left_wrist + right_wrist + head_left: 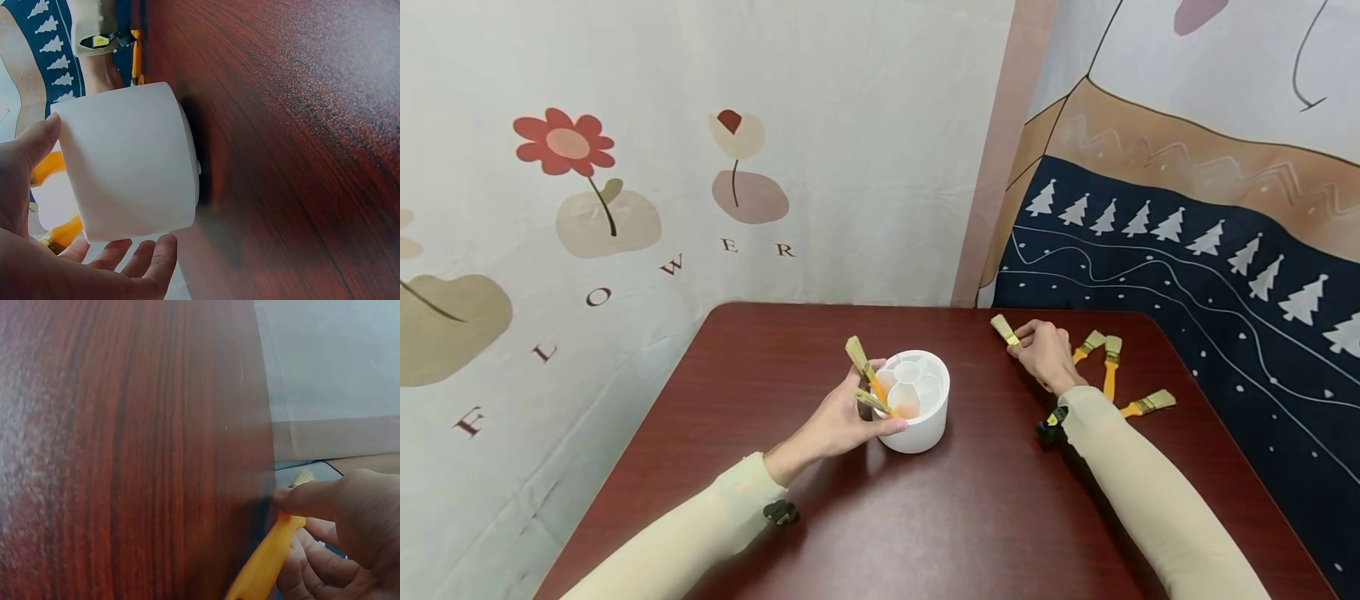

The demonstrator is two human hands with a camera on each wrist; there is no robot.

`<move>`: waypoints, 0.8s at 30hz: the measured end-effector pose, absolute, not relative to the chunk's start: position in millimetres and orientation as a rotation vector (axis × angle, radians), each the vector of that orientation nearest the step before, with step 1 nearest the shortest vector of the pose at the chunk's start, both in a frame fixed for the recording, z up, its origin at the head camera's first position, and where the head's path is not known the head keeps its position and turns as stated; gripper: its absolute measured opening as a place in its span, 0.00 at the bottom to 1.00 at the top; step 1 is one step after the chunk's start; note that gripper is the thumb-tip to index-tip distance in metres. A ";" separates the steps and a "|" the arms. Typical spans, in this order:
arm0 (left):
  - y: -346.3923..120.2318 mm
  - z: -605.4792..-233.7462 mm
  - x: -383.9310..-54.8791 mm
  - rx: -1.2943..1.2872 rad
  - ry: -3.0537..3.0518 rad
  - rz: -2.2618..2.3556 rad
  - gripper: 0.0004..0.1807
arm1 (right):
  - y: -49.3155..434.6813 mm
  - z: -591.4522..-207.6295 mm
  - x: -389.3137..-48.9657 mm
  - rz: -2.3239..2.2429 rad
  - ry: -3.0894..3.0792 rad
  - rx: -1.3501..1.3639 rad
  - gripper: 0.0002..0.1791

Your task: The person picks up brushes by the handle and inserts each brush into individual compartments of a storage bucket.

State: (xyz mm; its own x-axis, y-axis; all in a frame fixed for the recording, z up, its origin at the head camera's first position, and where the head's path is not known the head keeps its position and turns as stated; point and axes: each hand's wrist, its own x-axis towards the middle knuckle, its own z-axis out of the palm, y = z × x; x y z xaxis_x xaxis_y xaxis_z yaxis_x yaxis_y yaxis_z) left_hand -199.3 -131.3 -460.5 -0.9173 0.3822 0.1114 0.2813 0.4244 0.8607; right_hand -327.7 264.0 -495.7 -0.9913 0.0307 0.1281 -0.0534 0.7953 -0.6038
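A white round organizer (917, 425) with several compartments stands near the middle of the table. My left hand (842, 421) grips its left side, thumb at the front rim and fingers around the back. Two paintbrushes with orange handles stand in it, one brush (867, 367) leaning up and left, the other (872, 402) lower and tilted more. At the table's far right, my right hand (1047, 354) pinches a paintbrush (1004, 329) near its ferrule, bristles pointing away to the left. In the right wrist view, its orange handle (265, 562) passes below the thumb.
Right of my right hand lie more paintbrushes: one brush (1092, 343) partly behind the hand, another (1112, 367) beside it, and a third (1150, 403) near the forearm. The dark red table (955, 517) ends at patterned cloth hangings (865, 167) behind and to the right.
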 end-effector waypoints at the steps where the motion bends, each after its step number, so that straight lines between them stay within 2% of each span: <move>1: -131.3 -460.5 -199.4 0.602 2.562 1.521 0.57 | 263.7 -494.7 -327.1 0.967 -2.850 0.016 0.21; 24: -133.1 -463.4 -203.4 0.628 2.592 1.499 0.56 | 256.8 -484.1 -318.1 1.001 -2.784 0.067 0.22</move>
State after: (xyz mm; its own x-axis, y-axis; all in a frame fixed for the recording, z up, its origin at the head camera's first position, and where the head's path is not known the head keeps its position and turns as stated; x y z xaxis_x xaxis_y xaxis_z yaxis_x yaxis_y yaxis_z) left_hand -203.4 -133.1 -463.4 -0.9125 0.3876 0.1310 0.3069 0.4367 0.8457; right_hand -318.1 256.8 -484.1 -0.9823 0.0192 0.1862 -0.1037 0.7722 -0.6269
